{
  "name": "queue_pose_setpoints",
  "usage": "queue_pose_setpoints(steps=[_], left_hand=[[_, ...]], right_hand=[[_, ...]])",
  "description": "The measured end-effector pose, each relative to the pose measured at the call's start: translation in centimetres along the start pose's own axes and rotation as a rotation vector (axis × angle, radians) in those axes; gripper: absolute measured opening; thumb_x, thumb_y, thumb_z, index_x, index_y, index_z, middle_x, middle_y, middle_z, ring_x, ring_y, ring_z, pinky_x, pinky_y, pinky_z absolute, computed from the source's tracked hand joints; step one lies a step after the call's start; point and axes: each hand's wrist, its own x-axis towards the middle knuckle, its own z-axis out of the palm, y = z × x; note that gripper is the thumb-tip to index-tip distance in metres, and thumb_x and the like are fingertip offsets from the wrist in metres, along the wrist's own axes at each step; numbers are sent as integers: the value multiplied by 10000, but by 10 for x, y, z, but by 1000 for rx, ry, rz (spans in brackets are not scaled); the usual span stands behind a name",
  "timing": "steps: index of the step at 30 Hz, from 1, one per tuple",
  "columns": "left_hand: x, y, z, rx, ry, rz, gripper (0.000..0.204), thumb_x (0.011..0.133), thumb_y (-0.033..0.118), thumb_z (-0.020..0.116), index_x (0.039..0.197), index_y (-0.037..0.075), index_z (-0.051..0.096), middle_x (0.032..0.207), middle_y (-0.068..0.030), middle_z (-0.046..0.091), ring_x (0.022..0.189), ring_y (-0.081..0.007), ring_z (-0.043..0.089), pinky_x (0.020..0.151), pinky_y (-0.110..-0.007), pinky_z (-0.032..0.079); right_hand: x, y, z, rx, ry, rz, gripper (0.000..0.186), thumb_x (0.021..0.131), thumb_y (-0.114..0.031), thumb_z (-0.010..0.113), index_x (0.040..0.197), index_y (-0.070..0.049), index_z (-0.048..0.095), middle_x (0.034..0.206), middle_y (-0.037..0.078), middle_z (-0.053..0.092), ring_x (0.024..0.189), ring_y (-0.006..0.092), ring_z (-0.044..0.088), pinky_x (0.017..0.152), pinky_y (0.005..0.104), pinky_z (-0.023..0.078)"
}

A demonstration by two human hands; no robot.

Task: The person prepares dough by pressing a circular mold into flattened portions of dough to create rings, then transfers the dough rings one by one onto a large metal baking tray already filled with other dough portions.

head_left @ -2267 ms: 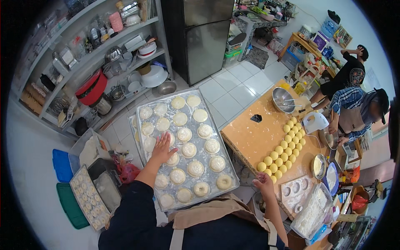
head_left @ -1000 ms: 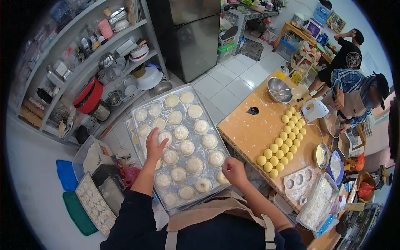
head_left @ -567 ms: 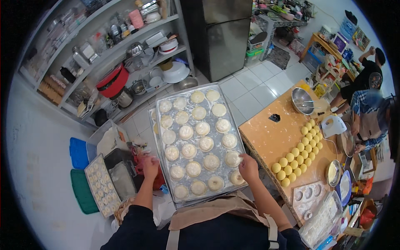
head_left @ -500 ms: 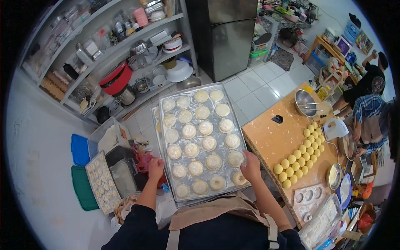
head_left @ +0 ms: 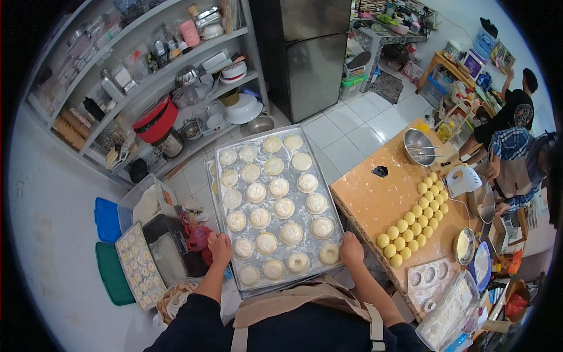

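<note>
Shows, upper L, big grey shelf unit (head_left: 251, 53) full of kitchenware, w/ dark fridge (head_left: 316, 70) next to it. Has, at R, wooden tabletop (head_left: 358, 188), L edge running just beside the tray (head_left: 300, 196). Incl. far R: co-worker in plaid (head_left: 509, 146), another in black (head_left: 516, 111) beyond.

Presents tray mid-view, right in front of apron (head_left: 293, 296): large, metal, floury, apparently atop lower tray (head_left: 210, 170) peeking out on L. Can't tell what bears the pair.

Carries on tabletop: steel bowl (head_left: 417, 141) w/ whisk, then white mixer (head_left: 463, 179).

Holds tray by side rims nr close end: L hand (head_left: 220, 249) on L, R hand (head_left: 352, 249) on R. Look mostly closed, curled at rim; can't see fingers underneath, so can't tell grip firmness.

Bears on tray approx. 6 rows of flattened pale rounds (head_left: 291, 232), mostly flour-dusted, one ring-dented in nr row. Lines up on tabletop many smaller yellow balls (head_left: 409, 217), untouched.

Risks (judged): could bump tabletop edge, cause = swing to R w/ little gap. Could dip at far end, cause = holding nr end only, most wt beyond. Could scrape/drag lower tray, cause = uneven pull. Could smear nr-row rounds on apron, cause = tilt toward body. Could bunch rounds up, cause = loose flour + slope.
</note>
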Motion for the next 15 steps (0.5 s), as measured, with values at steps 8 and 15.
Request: queue_pose_setpoints(steps=[8,15], left_hand=[[6,-5,-3,-310,98,153,98,875,57,534,901,-35,513,1034,-238,475,990,-414,495,882,-462,416],[5,-14,-14,-351,8,134,93,882,47,517,913,-38,496,996,-250,507,964,-423,509,859,-464,429]], right_hand=[[-26,2,12,48,56,6,119,900,-133,484,950,-25,485,966,193,572,878,406,594,737,511,486],[-54,5,25,154,164,-67,94,917,-105,469,913,-12,479,901,216,545,809,434,561,693,522,459]])
